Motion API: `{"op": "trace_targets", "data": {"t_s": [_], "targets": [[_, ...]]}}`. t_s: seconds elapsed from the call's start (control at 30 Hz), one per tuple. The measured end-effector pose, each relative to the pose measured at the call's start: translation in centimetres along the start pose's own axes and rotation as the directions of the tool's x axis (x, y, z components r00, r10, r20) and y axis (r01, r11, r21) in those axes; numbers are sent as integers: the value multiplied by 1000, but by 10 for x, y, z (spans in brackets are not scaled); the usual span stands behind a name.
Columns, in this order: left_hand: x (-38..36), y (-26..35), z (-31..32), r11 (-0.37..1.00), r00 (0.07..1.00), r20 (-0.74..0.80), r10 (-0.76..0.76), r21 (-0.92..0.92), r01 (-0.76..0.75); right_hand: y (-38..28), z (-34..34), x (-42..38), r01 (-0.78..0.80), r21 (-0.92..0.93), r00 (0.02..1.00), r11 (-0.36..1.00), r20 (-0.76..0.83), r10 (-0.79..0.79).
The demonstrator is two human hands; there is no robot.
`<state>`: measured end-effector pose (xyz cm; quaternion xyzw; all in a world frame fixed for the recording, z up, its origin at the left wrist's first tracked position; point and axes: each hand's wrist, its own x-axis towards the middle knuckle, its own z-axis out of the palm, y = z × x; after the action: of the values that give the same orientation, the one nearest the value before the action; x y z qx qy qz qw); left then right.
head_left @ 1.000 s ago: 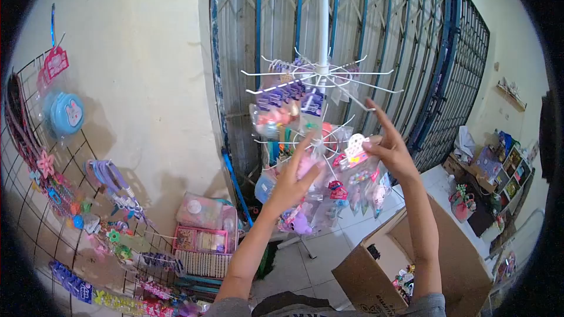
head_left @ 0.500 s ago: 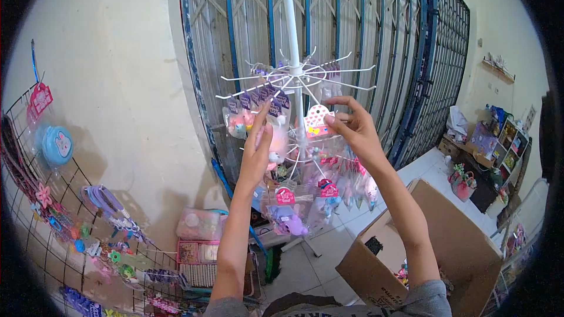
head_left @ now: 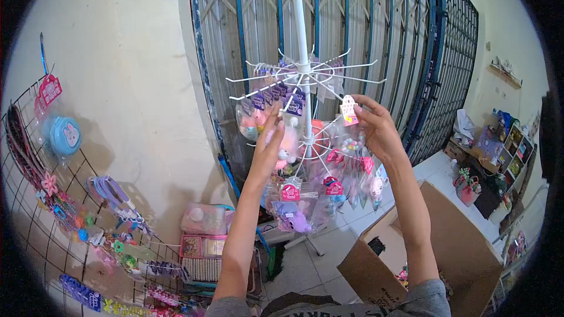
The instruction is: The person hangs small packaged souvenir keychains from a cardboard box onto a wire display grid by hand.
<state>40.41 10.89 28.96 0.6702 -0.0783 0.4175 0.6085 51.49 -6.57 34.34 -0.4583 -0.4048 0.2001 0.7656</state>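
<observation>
A white wire display rack [head_left: 304, 67] with radiating hooks stands in front of me. My right hand [head_left: 379, 126] pinches the heart-patterned header card of a small clear packet [head_left: 349, 110], to the right of the pole. At the left of the pole, my left hand [head_left: 269, 147] has its fingers stretched out and apart beside a hook and a packet with a pink fluffy item [head_left: 288, 147]. Several packets with purple cards [head_left: 294, 103] hang just behind those fingertips. On the lower tier hang more packets, one with a purple plush figure [head_left: 292, 217].
A wire grid [head_left: 35, 188] with hair ties and trinkets lines the left wall. An open cardboard box [head_left: 452, 246] stands at my lower right. Pink-edged boxes [head_left: 202, 246] are stacked beside my left forearm. Behind the rack is a folding metal gate [head_left: 258, 29].
My right hand has moved right, away from the pole, with the packet, whose card now turns more edge-on. The left hand stays beside the hook; the whole view has shifted slightly.
</observation>
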Motion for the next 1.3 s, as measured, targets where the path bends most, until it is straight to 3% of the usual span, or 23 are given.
{"op": "trace_targets", "data": {"t_s": [0.1, 0.17, 0.23, 0.43, 0.5, 0.77, 0.9, 0.93, 0.97, 1.0, 1.03, 1.07, 1.1, 1.13, 1.17, 1.2, 1.23, 1.27, 1.3], "targets": [[4, 5, 5, 1000, 1000, 23, -14, 17, 13, 4, -11, 4, -31, 108, 999, 994, -17, 33], [6, 12, 13, 997, 999, -31, 42, 66, -40, 4, -15, 5, -43, 237, 999, 970, -2, 45], [10, 14, 17, 981, 995, -33, 98, 172, -91, 5, -20, 5, -32, 251, 999, 968, -2, 33], [17, 11, 21, 971, 992, -74, 101, 227, -82, -3, -20, 0, 108, -57, 982, 993, -148, -115], [17, 10, 21, 979, 995, -60, 85, 188, -73, -4, -25, 2, 221, -345, 960, 912, -87, -265], [18, 12, 17, 971, 993, -57, 104, 224, -89, 4, -25, 14, 221, -452, 964, 864, -32, -264], [6, 15, 15, 969, 986, -113, 124, 229, -95, 40, -32, 49, 238, -441, 952, 865, -70, -297], [-6, 29, 21, 999, 978, -205, -33, -47, 24, 49, -30, 61, 262, -464, 942, 846, -68, -329], [-17, 35, 22, 938, 945, -253, -206, -326, 117, 54, -31, 70, 263, -455, 944, 851, -59, -323], [-26, 35, 18, 878, 951, -201, -234, -464, 118, 57, -29, 77, 229, -557, 939, 798, -90, -333], [-36, 37, 16, 882, 946, -222, -238, -456, 115, 63, -27, 83, 189, -651, 933, 735, -114, -341], [-47, 42, 14, 777, 933, -223, -283, -623, 87, 72, -31, 90, 233, -760, 873, 607, -111, -474], [-57, 46, 11, 644, 920, -222, -324, -764, 42, 69, -27, 79, 285, -873, 780, 395, -28, -625], [-67, 46, 6, 647, 892, -297, -339, -763, -8, 58, -23, 63, 230, -946, 808, 229, 55, -587], [-78, 50, 2, 661, 876, -340, -341, -749, -33, 44, -8, 38, 54, -996, 858, 69, 11, -513], [-89, 57, 1, 642, 876, -372, -308, -761, -97, 35, 4, 17, -24, -999, 883, -41, -2, -469], [-99, 65, 0, 622, 872, -406, -272, -766, -162, 29, 11, -2, -14, -994, 937, -112, 26, -349], [-108, 71, 0, 628, 851, -461, -253, -747, -217, 27, 17, -21, 148, -989, 960, -10, 146, -240], [-115, 79, 4, 651, 826, -502, -255, -721, -237, 23, 29, -37, 283, -933, 959, 224, 280, -45]]}}
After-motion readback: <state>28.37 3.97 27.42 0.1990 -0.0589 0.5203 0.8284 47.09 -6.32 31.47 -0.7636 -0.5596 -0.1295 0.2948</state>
